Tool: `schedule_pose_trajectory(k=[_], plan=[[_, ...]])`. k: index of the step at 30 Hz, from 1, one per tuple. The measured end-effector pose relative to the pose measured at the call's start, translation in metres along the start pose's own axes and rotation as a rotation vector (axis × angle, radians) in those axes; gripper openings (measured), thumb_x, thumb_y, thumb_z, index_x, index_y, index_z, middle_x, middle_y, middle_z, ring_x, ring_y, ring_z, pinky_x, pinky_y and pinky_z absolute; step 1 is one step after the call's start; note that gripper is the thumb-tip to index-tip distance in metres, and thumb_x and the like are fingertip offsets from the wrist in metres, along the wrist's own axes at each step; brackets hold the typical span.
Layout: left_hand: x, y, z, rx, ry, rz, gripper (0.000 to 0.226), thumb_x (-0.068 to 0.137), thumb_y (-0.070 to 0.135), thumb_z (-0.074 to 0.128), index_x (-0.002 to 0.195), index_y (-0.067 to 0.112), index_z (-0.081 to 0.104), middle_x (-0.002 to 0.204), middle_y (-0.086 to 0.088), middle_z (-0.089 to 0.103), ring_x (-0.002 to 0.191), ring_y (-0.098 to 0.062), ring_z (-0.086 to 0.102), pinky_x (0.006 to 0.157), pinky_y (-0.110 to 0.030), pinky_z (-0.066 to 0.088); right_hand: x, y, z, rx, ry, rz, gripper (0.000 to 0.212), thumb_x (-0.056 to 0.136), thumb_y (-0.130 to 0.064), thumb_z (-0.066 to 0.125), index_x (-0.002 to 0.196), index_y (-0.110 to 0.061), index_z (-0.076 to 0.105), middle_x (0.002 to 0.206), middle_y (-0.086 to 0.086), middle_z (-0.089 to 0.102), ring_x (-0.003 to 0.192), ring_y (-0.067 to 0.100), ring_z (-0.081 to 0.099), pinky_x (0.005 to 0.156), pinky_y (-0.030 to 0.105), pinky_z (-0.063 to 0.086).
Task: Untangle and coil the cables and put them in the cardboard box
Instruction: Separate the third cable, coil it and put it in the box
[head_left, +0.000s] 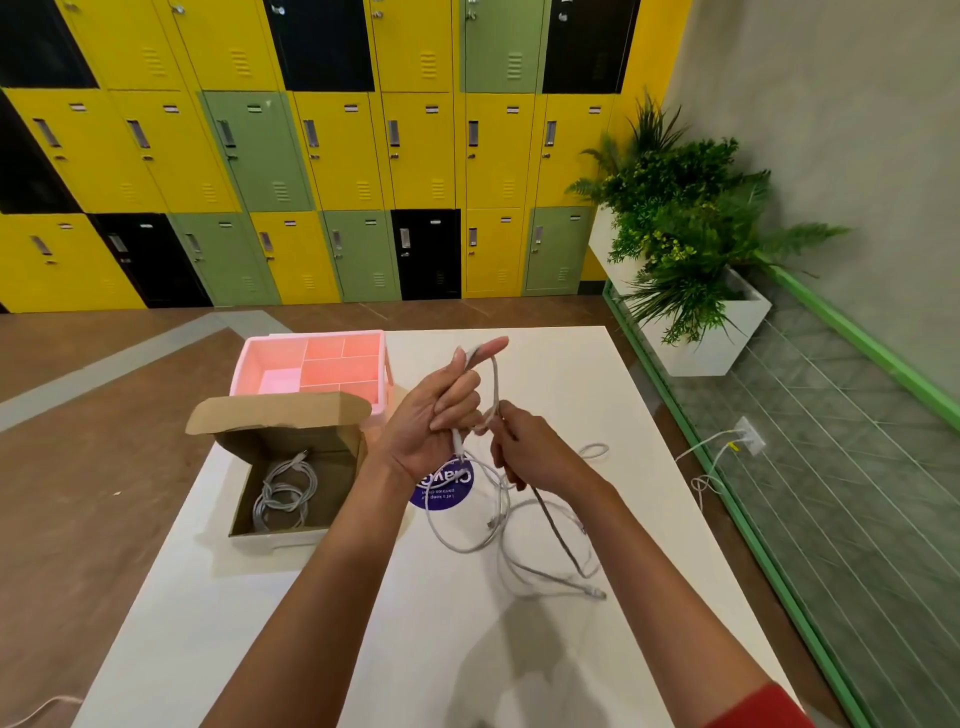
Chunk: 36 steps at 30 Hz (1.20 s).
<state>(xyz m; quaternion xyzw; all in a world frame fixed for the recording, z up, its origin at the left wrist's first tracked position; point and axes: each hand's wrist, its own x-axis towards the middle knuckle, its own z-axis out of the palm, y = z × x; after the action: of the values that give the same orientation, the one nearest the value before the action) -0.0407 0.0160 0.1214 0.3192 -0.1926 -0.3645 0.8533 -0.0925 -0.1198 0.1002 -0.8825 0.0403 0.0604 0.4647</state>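
Note:
My left hand (436, 415) is raised above the white table (363, 623), palm toward me, with a grey cable (492, 384) looped over its fingers. My right hand (524, 452) pinches the same cable just right of the left hand. The remainder of the cable hangs down into a loose tangle of grey cables (540, 540) on the table, with one darker strand among them. An open cardboard box (291, 467) stands at the left of the table, and a coiled grey cable (283, 493) lies inside it.
A pink compartment tray (317, 364) sits behind the box. A round blue sticker (441, 488) lies under the hands. Coloured lockers (311, 156) fill the far wall. A planter (696, 312) and a green-framed glass railing (831, 493) stand to the right.

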Motion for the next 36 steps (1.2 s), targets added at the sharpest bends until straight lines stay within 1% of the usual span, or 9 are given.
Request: schedule_pose_trajectory(k=[8, 12, 15, 19, 22, 26, 28, 33, 36], plan=[[0.0, 0.003, -0.004, 0.194, 0.203, 0.084, 0.044, 0.103, 0.023, 0.035, 0.144, 0.008, 0.036, 0.056, 0.007, 0.046, 0.05, -0.003, 0.052, 0.054, -0.017, 0.049, -0.01, -0.014, 0.001, -0.165, -0.166, 0.032, 0.028, 0.101, -0.019, 0.031, 0.099, -0.012, 0.057, 0.067, 0.001, 0.056, 0.046, 0.012, 0.047, 0.044, 0.022, 0.038], [0.001, 0.003, -0.005, 0.263, 0.223, 0.083, 0.044, 0.101, 0.021, 0.034, 0.145, 0.013, 0.03, 0.068, 0.0, 0.065, 0.08, -0.017, 0.071, 0.082, -0.044, 0.058, -0.017, -0.025, -0.006, -0.254, -0.26, -0.021, 0.027, 0.101, -0.02, 0.037, 0.095, -0.009, 0.06, 0.063, 0.002, 0.06, 0.043, 0.012, 0.051, 0.046, 0.022, 0.042], [0.001, 0.006, -0.008, 0.347, 0.243, 0.043, 0.048, 0.102, 0.025, 0.031, 0.149, 0.018, 0.02, 0.075, -0.006, 0.073, 0.093, -0.026, 0.07, 0.085, -0.049, 0.054, -0.02, -0.03, -0.012, -0.291, -0.303, -0.033, 0.031, 0.101, -0.023, 0.04, 0.093, -0.006, 0.064, 0.061, 0.002, 0.062, 0.043, 0.011, 0.054, 0.051, 0.021, 0.044], [-0.003, 0.009, -0.013, 0.44, 0.271, -0.03, 0.056, 0.1, 0.035, 0.03, 0.151, 0.03, 0.009, 0.076, -0.013, 0.073, 0.087, -0.03, 0.072, 0.081, -0.042, 0.058, -0.024, -0.037, -0.027, -0.359, -0.323, -0.057, 0.032, 0.101, -0.026, 0.042, 0.092, -0.007, 0.066, 0.062, 0.001, 0.064, 0.046, 0.011, 0.056, 0.055, 0.019, 0.045], [-0.004, 0.01, -0.012, 0.49, 0.243, -0.079, 0.056, 0.099, 0.039, 0.031, 0.151, 0.034, 0.012, 0.081, -0.017, 0.073, 0.07, -0.028, 0.071, 0.065, -0.034, 0.058, -0.025, -0.04, -0.034, -0.417, -0.312, -0.086, 0.031, 0.099, -0.029, 0.046, 0.09, -0.011, 0.069, 0.059, -0.003, 0.063, 0.046, 0.008, 0.056, 0.059, 0.02, 0.046], [-0.003, 0.012, -0.015, 0.495, 0.154, -0.162, 0.06, 0.093, 0.036, 0.042, 0.149, 0.028, 0.024, 0.104, -0.021, 0.069, 0.088, -0.036, 0.069, 0.068, -0.042, 0.059, -0.023, -0.042, -0.042, -0.472, -0.221, -0.094, 0.027, 0.096, -0.032, 0.052, 0.082, -0.02, 0.07, 0.056, -0.008, 0.06, 0.053, 0.007, 0.056, 0.067, 0.031, 0.05], [-0.004, 0.011, -0.015, 0.512, 0.096, -0.181, 0.057, 0.093, 0.031, 0.044, 0.147, 0.024, 0.028, 0.106, -0.018, 0.069, 0.086, -0.034, 0.07, 0.067, -0.04, 0.059, -0.024, -0.044, -0.044, -0.462, -0.195, -0.115, 0.025, 0.095, -0.034, 0.055, 0.08, -0.022, 0.071, 0.056, -0.009, 0.059, 0.058, 0.008, 0.059, 0.07, 0.034, 0.05], [-0.005, 0.008, -0.017, 0.618, -0.011, -0.275, 0.05, 0.096, 0.027, 0.039, 0.145, 0.016, 0.035, 0.117, -0.026, 0.063, 0.097, -0.039, 0.067, 0.093, -0.047, 0.052, -0.024, -0.047, -0.054, -0.409, -0.084, -0.193, 0.025, 0.089, -0.035, 0.064, 0.079, -0.013, 0.071, 0.064, -0.003, 0.063, 0.061, 0.01, 0.057, 0.06, 0.028, 0.045], [-0.007, 0.007, -0.011, 0.653, -0.129, -0.332, 0.039, 0.098, 0.023, 0.035, 0.132, 0.01, 0.048, 0.104, -0.02, 0.069, 0.094, -0.033, 0.069, 0.087, -0.038, 0.053, -0.022, -0.048, -0.061, -0.319, -0.022, -0.223, 0.023, 0.087, -0.035, 0.067, 0.083, -0.013, 0.069, 0.066, -0.009, 0.061, 0.058, 0.003, 0.053, 0.053, 0.015, 0.038]])
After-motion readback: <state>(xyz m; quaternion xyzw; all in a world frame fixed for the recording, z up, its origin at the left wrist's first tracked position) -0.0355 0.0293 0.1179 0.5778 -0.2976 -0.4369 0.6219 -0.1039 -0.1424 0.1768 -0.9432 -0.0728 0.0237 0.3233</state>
